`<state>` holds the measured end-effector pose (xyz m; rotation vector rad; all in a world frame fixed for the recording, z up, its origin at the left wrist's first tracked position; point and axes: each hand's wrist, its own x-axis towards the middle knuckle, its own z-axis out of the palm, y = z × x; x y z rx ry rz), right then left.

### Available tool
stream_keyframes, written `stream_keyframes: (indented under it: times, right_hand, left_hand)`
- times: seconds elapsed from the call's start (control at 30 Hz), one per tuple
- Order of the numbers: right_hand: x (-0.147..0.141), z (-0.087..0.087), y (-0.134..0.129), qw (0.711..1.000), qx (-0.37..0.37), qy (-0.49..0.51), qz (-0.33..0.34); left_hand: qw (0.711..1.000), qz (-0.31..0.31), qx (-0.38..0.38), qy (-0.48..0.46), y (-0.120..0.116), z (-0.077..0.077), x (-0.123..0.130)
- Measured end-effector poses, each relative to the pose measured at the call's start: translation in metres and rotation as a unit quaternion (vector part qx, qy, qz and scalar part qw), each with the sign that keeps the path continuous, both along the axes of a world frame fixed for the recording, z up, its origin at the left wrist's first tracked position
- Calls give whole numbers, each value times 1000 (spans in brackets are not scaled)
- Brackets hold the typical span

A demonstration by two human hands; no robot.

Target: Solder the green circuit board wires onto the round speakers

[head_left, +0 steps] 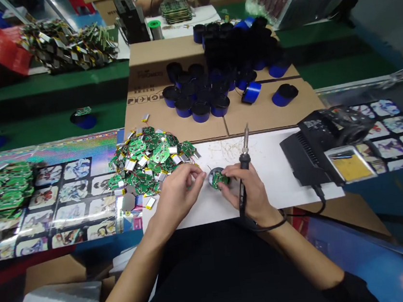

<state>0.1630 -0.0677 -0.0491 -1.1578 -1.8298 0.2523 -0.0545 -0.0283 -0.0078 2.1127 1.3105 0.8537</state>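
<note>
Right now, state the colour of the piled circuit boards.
Green, best seen in the head view: the circuit boards.

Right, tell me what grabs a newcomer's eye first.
The heap of green circuit boards with small batteries stands out just left of centre. Above it, blue-and-black cylinders crowd the cardboard. At the front, the right hand grips a soldering iron beside a small green board.

Green circuit board [219,180] partly hidden behind right-hand fingers [232,171] — solder joints [217,180] too small to tell.
</note>
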Motion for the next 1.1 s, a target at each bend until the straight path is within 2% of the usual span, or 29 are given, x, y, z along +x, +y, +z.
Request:
stream_keyframes:
  times: [0.07,0.13,0.23,0.33,0.4,0.5,0.6,0.73,0.83,1.1]
  right_hand:
    - [-2,-3,-9,1000,-6,-21,-4]
    - [-2,-5,-15,999,-12,-30,1]
    - [0,-6,-18,1000,-12,-20,17]
    - [2,-7,-18,999,-5,-30,16]
    - [2,-8,-16,999,2,-41,-1]
    - [1,-10,-13,999,8,-49,-22]
    - [1,-7,-10,999,2,-48,-18]
    - [5,2,-8,999,-44,15,6]
    - [6,7,-5,994,-73,83,-6]
    - [-3,2,3,984,-99,149,12]
  left_hand:
    - [999,-23,-24,29,3,-6,6]
    - [999,-19,-25,44,9,-12,15]
    - [999,-6,-23,20,18,-19,26]
    - [998,-11,-49,-35,19,-20,30]
    - [990,-18,-102,-93,15,-22,28]
    - [958,-29,-205,-196,6,-26,23]
    - [937,-30,-244,-247,0,-30,19]
    - [958,-47,-193,-208,1,-30,16]
    - [972,-70,-144,-172,4,-28,15]
    - [983,-100,-91,-126,5,-23,14]
